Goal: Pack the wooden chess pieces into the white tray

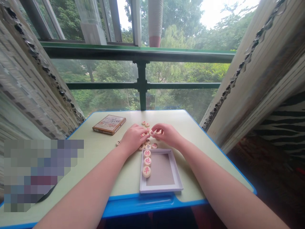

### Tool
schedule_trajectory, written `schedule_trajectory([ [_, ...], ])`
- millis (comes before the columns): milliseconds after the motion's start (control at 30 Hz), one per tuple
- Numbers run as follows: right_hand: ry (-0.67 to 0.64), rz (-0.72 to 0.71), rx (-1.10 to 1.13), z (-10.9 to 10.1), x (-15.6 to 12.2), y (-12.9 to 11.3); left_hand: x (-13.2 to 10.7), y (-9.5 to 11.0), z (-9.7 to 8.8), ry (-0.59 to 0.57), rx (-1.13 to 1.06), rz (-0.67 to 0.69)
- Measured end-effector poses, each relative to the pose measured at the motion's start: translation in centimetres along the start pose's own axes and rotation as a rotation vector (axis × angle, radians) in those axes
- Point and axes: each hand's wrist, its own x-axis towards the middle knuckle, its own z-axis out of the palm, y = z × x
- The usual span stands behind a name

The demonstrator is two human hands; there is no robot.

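Over a cluster of round wooden Chinese chess pieces, my two hands meet at the middle of the table. My right hand [168,134] pinches a chess piece [151,133] between thumb and fingers. Curled in from the other side, my left hand [134,137] has its fingers closed around a chess piece [142,135], partly hidden by them. Loose pieces such as a red-marked one [154,145] and a dark-marked one [148,146] lie just nearer to me. A shallow white box tray [176,171] holds three red-marked pieces [147,161] in a column along its left side.
A brown printed box lid [109,124] lies at the back left of the pale table [205,165], which has a blue edge. Two more pieces [145,124] rest beyond my hands. Curtains flank the table, with a green railing [143,86] and window behind.
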Motion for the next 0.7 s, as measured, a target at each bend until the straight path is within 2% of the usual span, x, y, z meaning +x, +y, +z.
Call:
schedule_trajectory([
  [167, -0.007, 0.015, 0.031, 0.15, -0.07, -0.13, -0.07, 0.19, -0.03, 0.010, -0.005, 0.026],
  [367, 0.006, -0.018, 0.009, 0.13, 0.00, -0.06, -0.02, 0.44, -0.17, 0.085, 0.002, 0.058],
  [500, 0.035, 0.024, -0.037, 0.10, 0.03, 0.04, 0.05, 0.40, -0.23, 0.099, 0.024, 0.081],
  [700, 0.008, 0.046, -0.038, -0.04, 0.05, -0.11, 0.05, 0.38, -0.44, 0.128, 0.019, 0.085],
])
